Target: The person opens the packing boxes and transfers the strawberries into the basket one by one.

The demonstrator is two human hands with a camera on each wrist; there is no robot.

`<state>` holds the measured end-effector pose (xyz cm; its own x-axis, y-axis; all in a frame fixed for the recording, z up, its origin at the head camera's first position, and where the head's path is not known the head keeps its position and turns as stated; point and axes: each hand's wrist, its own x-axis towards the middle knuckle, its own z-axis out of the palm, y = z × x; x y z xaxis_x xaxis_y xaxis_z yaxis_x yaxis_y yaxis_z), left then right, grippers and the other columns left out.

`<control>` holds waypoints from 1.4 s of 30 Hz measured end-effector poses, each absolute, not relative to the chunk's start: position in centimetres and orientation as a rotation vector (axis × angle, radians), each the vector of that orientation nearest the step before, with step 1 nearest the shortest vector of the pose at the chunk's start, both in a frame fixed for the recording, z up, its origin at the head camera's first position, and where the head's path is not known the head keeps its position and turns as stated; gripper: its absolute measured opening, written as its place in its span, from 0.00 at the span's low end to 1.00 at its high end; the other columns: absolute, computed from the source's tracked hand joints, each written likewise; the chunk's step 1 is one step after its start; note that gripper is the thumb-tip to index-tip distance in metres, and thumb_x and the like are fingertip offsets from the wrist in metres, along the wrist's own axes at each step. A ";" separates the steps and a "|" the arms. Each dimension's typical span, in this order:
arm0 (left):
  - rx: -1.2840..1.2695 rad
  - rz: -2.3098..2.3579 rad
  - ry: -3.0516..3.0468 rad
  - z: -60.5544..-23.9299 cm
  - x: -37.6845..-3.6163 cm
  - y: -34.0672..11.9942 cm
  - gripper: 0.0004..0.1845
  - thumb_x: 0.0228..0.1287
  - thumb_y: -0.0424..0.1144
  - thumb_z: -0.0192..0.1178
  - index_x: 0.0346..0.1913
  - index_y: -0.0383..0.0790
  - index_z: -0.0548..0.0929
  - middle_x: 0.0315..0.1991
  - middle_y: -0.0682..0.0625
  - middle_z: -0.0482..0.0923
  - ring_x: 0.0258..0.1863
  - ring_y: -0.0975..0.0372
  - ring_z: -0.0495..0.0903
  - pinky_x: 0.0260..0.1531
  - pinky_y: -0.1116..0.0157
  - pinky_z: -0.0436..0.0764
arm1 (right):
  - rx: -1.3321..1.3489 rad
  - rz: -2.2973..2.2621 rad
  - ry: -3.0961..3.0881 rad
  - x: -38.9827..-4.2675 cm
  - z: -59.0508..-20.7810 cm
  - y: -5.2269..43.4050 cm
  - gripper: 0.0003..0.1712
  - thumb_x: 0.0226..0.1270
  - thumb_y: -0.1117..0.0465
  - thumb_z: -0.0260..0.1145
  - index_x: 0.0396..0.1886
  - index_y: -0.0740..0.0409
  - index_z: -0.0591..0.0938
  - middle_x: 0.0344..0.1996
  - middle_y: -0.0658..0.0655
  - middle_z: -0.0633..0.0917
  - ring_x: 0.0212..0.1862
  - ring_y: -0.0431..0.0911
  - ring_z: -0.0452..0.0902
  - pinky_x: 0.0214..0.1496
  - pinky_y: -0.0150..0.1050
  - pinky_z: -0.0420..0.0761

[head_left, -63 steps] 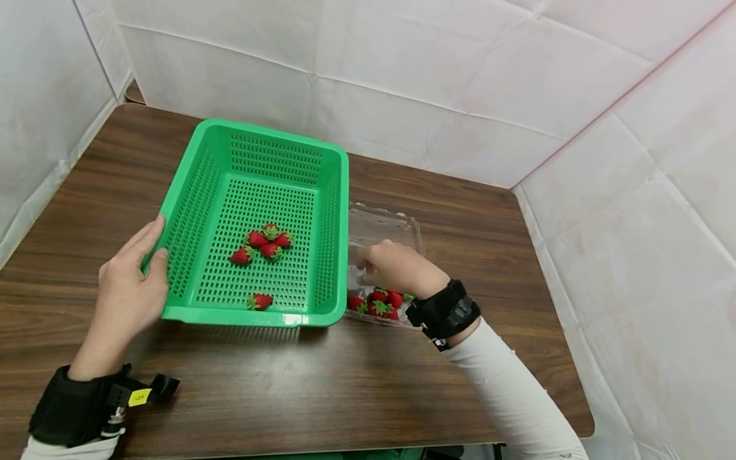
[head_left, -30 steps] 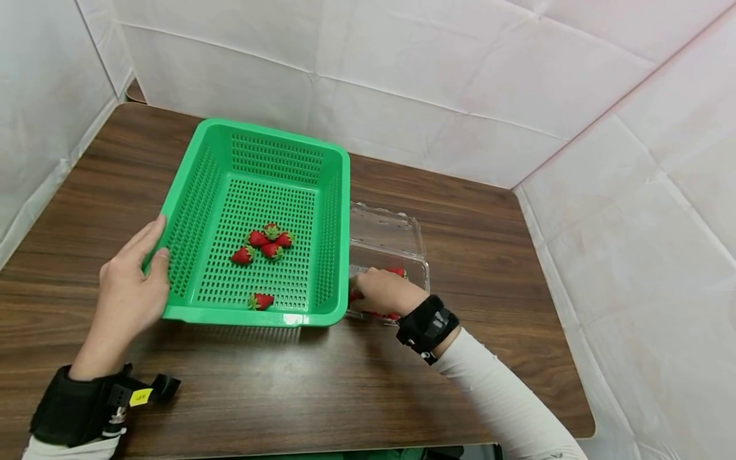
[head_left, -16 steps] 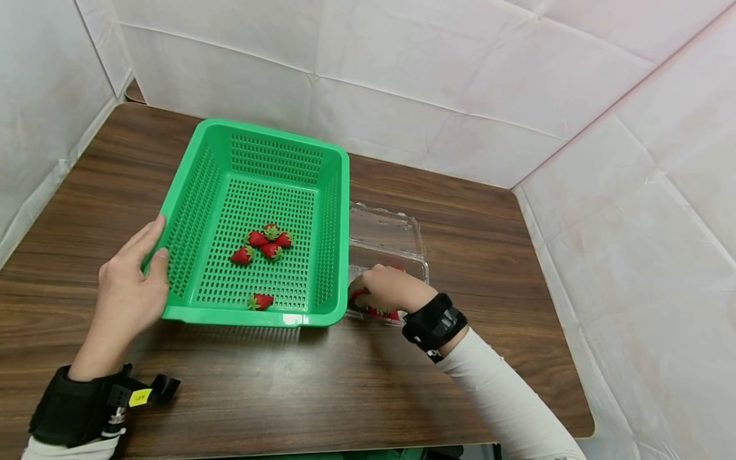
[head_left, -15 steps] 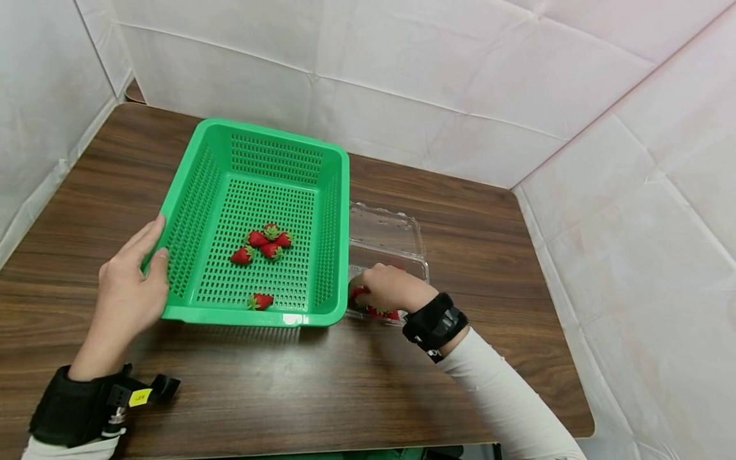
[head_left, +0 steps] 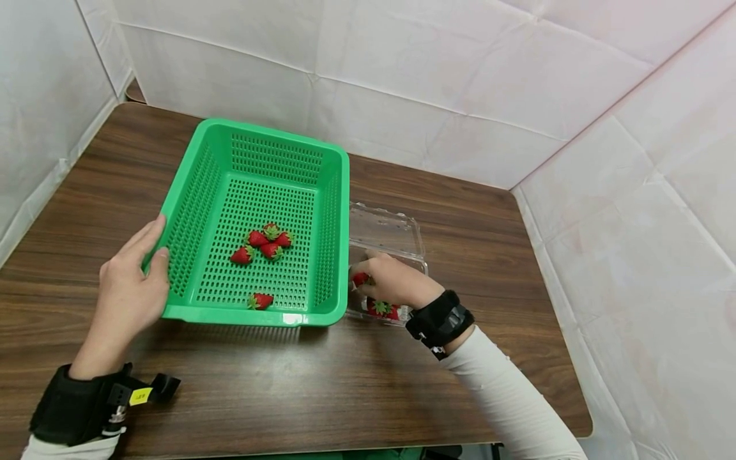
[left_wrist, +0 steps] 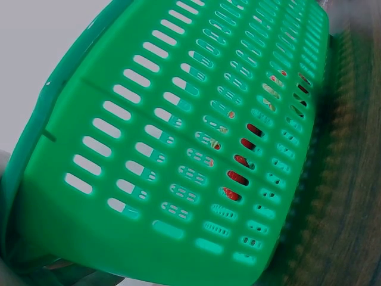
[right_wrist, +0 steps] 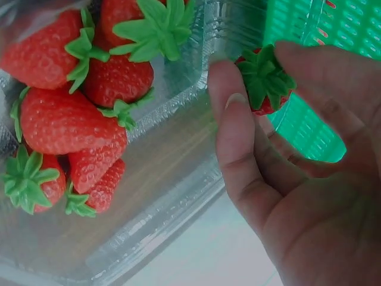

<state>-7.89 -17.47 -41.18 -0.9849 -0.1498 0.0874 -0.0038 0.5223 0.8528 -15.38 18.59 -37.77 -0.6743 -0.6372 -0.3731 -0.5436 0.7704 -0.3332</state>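
My left hand grips the left rim of the green perforated basket, thumb over the edge. Several strawberries lie on the basket's floor, and they show red through the wall's slots in the left wrist view. My right hand hovers over the clear plastic clamshell just right of the basket, pinching one strawberry by its fingertips. The right wrist view shows that strawberry between thumb and fingers, leaves toward the camera. Several more strawberries sit in the clamshell.
The brown wooden table is walled by white sheets at the back and on both sides. The clamshell's open lid lies behind its tray. Bare tabletop lies in front of the basket and to the right of the clamshell.
My right hand has come up out of the clamshell's tray with one strawberry pinched in its fingertips. The left hand and the basket have not moved.
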 end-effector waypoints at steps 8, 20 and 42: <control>0.133 -1.466 -2.609 -41.3 -8.0 -17.5 0.26 0.78 0.39 0.37 0.76 0.48 0.54 0.75 0.36 0.52 0.73 0.38 0.52 0.66 0.35 0.53 | -0.901 -0.290 2.572 -15.6 -36.5 18.9 0.10 0.67 0.65 0.65 0.46 0.51 0.85 0.45 0.55 0.78 0.42 0.45 0.75 0.41 0.35 0.79; 0.130 -1.464 -2.613 -41.2 -7.9 -17.5 0.26 0.78 0.39 0.37 0.76 0.49 0.53 0.76 0.37 0.52 0.73 0.38 0.52 0.66 0.34 0.54 | -0.863 -0.305 2.638 -16.2 -33.8 18.5 0.18 0.68 0.67 0.60 0.55 0.53 0.83 0.42 0.54 0.75 0.38 0.45 0.71 0.39 0.35 0.74; 0.128 -1.458 -2.605 -41.2 -7.9 -17.4 0.26 0.78 0.38 0.37 0.76 0.49 0.53 0.75 0.36 0.52 0.72 0.37 0.53 0.65 0.34 0.54 | -0.980 -0.284 2.644 -17.2 -30.4 15.1 0.16 0.71 0.65 0.60 0.55 0.56 0.84 0.48 0.55 0.78 0.39 0.43 0.75 0.38 0.33 0.75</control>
